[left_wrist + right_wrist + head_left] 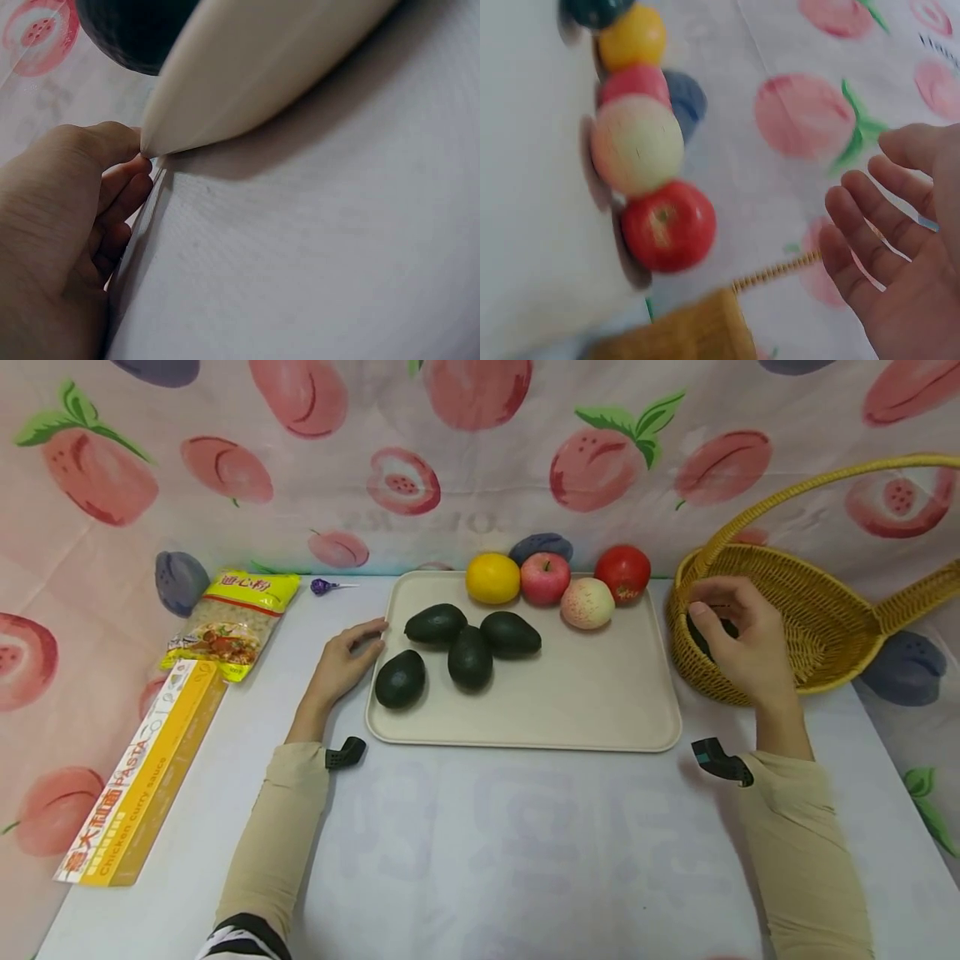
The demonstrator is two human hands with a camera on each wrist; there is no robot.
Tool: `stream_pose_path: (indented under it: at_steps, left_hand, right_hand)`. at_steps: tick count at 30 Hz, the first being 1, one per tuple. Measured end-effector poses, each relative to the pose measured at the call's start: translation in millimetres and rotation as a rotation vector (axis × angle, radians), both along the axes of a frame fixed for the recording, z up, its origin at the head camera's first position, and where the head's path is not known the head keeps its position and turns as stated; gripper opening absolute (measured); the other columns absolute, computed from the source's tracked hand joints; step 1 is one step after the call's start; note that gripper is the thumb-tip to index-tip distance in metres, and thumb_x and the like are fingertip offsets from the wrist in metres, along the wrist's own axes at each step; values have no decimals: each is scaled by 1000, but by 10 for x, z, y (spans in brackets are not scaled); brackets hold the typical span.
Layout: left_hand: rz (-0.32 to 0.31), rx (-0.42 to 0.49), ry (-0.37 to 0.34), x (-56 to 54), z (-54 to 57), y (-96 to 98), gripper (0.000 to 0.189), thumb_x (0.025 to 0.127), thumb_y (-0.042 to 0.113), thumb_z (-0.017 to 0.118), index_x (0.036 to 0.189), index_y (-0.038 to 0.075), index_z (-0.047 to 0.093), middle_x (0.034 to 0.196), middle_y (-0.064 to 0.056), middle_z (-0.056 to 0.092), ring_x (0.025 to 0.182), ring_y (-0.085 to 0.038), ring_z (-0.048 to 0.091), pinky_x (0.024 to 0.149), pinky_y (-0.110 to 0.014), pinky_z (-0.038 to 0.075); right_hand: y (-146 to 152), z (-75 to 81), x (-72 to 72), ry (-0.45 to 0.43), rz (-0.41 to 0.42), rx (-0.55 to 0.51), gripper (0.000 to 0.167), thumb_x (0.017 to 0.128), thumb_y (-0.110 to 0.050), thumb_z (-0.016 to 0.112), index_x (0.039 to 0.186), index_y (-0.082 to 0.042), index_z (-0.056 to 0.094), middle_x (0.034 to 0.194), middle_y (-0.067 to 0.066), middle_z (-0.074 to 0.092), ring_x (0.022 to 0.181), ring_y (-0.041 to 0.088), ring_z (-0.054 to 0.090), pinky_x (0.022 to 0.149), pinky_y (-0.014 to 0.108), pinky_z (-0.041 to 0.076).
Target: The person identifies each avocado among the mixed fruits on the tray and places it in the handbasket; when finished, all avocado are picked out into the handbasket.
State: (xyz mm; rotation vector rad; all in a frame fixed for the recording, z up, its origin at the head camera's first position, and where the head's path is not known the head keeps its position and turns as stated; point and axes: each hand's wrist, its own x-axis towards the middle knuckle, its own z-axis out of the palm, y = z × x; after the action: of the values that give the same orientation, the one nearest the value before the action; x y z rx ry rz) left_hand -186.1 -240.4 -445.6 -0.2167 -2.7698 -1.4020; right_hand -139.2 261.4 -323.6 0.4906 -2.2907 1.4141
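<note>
My left hand (343,662) touches the left rim of the beige tray (577,702) with its fingertips. In the left wrist view, thumb and fingers are right at the tray's edge. Several dark green avocados (470,658) lie on the tray's left half. My right hand (746,639) is over the left side of the wicker basket (817,589), palm toward the tray, fingers loosely bent. A dark green rounded thing (699,637), partly hidden by that hand, lies in the basket. The right wrist view shows nothing in the spread fingers.
Along the tray's back stand a lemon (492,578), a pink apple (545,578), a pale peach (587,603) and a red tomato-like fruit (622,573). At left lie a pasta bag (236,614), a yellow pasta box (142,777) and a purple lollipop (322,587). The basket's handle arches high.
</note>
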Motion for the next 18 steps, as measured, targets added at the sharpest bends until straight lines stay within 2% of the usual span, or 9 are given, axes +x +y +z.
stream_pose_path:
  at_steps: [4,7,11,16,18]
  left_hand:
    - [4,5,-3,5,-3,-11,38,93,25,60,130,20,58,136,-2,56,132,-20,45,113,-41,33]
    - [5,11,-4,7,-5,-13,38,93,25,60,130,20,58,137,-1,55,132,-20,45,113,-40,32]
    - [4,16,4,2,-16,-13,38,93,24,60,130,19,58,136,-1,56,131,-19,46,113,-40,33]
    - [1,12,20,-5,-30,-10,38,92,23,61,130,18,59,134,-3,57,129,-20,48,112,-40,34]
    - [0,13,23,-4,-30,-10,38,92,23,61,129,18,59,134,-4,57,129,-21,48,112,-41,34]
  right_hand:
    - [-249,33,49,5,63,113,27,86,7,60,112,12,56,103,8,62,93,2,56,83,11,44]
    - [-401,-3,44,-9,115,172,29,84,8,62,112,10,56,102,16,61,93,9,57,81,11,46]
    - [-525,-167,-27,-66,177,198,33,83,5,65,115,6,56,108,16,60,98,19,56,81,15,49]
    - [-615,-440,-156,-135,216,236,38,85,-4,68,121,-2,56,116,12,59,105,21,54,82,27,52]
    - [-671,-501,-185,-153,239,247,40,86,-8,68,122,-3,55,118,11,57,108,21,53,83,32,53]
